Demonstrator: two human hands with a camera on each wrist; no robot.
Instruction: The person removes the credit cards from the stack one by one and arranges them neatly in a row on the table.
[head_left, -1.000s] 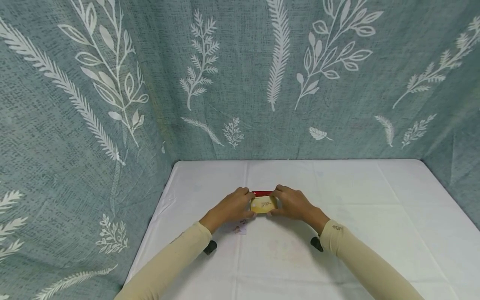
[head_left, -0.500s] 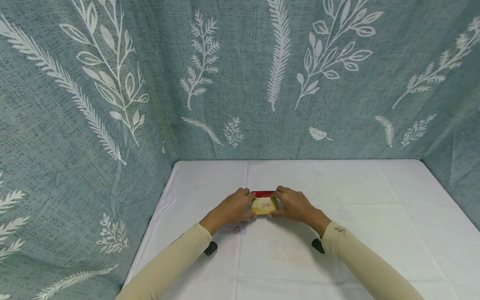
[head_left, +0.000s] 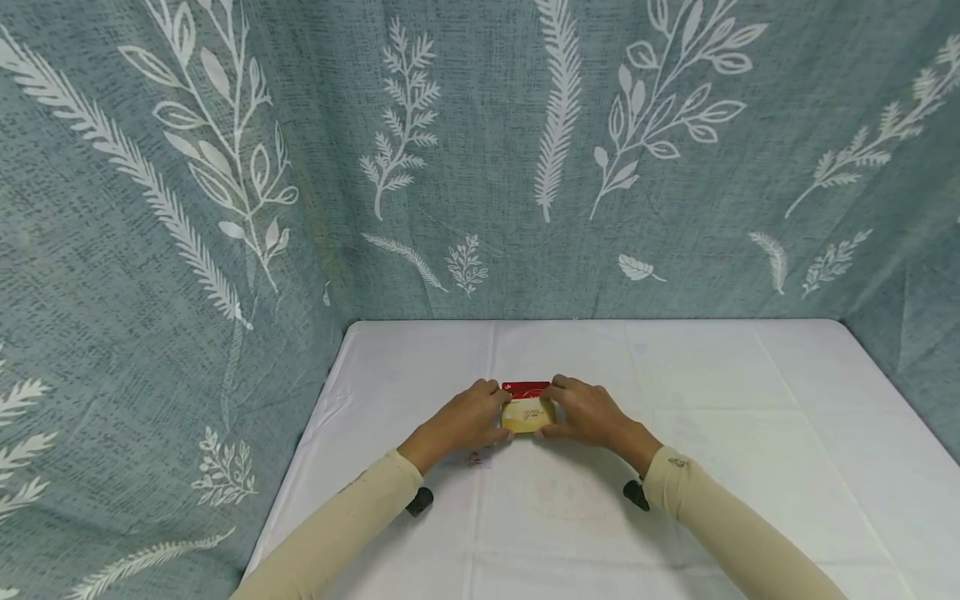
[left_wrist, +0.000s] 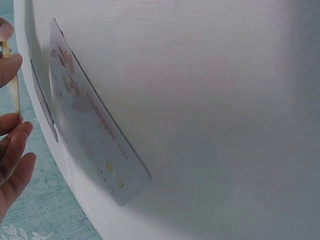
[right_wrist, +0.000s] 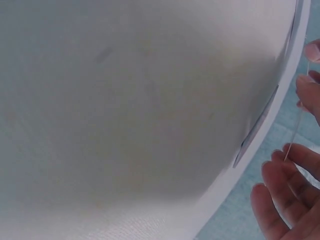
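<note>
Both hands hold a yellow card (head_left: 528,416) with dark script on it, one at each end. On its left end is my left hand (head_left: 467,419), fingers at the far edge and thumb at the near one. My right hand (head_left: 587,410) pinches the right end in the same way. Seen from the wrists, the yellow card (left_wrist: 13,92) is thin and raised off the table. Just beyond it is a red card (head_left: 525,388), partly covered in the head view. A pale card (left_wrist: 90,120) with flowers and printed digits lies flat below my left hand.
A white cloth covers the table (head_left: 712,467). Behind and to the left hangs a grey-green curtain (head_left: 480,150) with white leaf prints. Black wrist devices (head_left: 421,501) show under both sleeves.
The yellow card has come slightly nearer to me, with both hands still on it. More of the red card shows behind it, and less of the pale card shows.
</note>
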